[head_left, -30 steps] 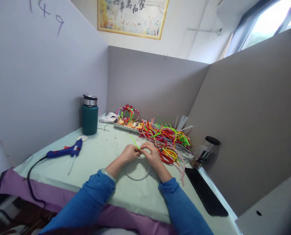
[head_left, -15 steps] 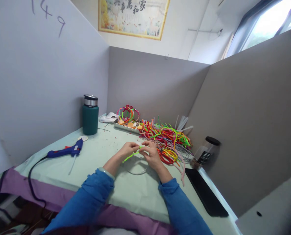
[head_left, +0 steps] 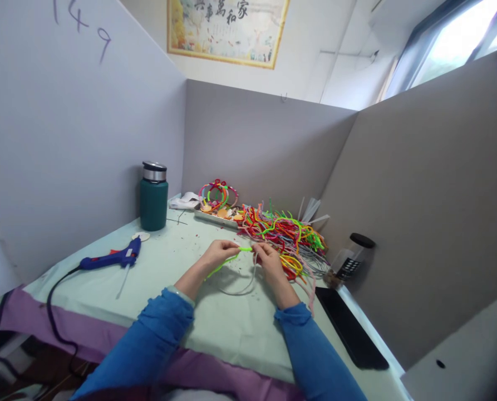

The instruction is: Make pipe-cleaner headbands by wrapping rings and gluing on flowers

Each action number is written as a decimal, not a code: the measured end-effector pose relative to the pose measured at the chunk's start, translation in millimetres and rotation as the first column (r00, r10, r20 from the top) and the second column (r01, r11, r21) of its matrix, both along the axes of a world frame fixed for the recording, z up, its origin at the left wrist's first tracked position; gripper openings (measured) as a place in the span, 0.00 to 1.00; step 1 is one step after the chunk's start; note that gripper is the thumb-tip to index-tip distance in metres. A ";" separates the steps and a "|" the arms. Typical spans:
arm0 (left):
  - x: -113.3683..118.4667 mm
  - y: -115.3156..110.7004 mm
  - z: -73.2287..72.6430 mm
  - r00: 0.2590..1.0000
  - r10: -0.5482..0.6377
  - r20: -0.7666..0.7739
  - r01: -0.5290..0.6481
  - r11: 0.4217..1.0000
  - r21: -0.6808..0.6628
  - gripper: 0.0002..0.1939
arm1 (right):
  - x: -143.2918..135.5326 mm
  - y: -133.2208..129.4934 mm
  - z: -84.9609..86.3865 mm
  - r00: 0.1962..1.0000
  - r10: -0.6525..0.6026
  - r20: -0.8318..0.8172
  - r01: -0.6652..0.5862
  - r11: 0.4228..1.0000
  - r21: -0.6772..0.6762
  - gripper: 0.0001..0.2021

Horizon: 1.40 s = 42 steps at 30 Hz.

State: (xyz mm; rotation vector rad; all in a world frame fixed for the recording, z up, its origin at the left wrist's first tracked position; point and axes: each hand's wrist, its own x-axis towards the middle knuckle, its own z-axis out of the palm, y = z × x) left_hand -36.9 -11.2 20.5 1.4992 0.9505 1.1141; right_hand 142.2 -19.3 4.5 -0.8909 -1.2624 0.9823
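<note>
My left hand point(head_left: 219, 255) pinches a bright green pipe cleaner point(head_left: 245, 249), whose loose tail slants down to the left below the fingers. Opposite it, my right hand point(head_left: 268, 260) is closed in a pinch at the other end of the green stretch, where a thin grey ring point(head_left: 240, 293) meets the fingers. The ring hangs in a loop between and below both hands, just over the pale green tabletop. Between the two hands the green stretch appears to lie along the ring's top; fine detail is too small to make out.
A heap of coloured pipe cleaners point(head_left: 281, 225) lies behind my right hand, beside a metal tray point(head_left: 217, 218) with finished-looking rings. To the left are a blue glue gun point(head_left: 110, 258) and a green bottle point(head_left: 153, 197). A black phone-like slab point(head_left: 350, 328) and a clear jar point(head_left: 352, 259) stand right.
My hands have drawn apart, the right one moving right, so a straight green stretch now shows between them. The grey ring's right side has come up to my right fingers.
</note>
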 end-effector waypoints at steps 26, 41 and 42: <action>-1.3 -12.4 8.9 0.980 -0.173 0.103 0.176 0.984 -0.020 0.26 | -20.5 -17.3 -3.3 0.797 0.487 -0.356 -0.571 0.799 -0.185 0.15; 1.9 -10.7 11.6 0.980 -0.004 0.197 0.006 1.000 -0.007 0.24 | -20.4 -16.2 -4.6 0.764 0.511 -0.395 -0.582 0.809 -0.079 0.11; 2.0 -10.8 11.7 0.978 -0.009 0.207 0.012 1.000 -0.012 0.24 | -20.7 -15.9 -4.2 0.770 0.494 -0.404 -0.561 0.825 -0.061 0.11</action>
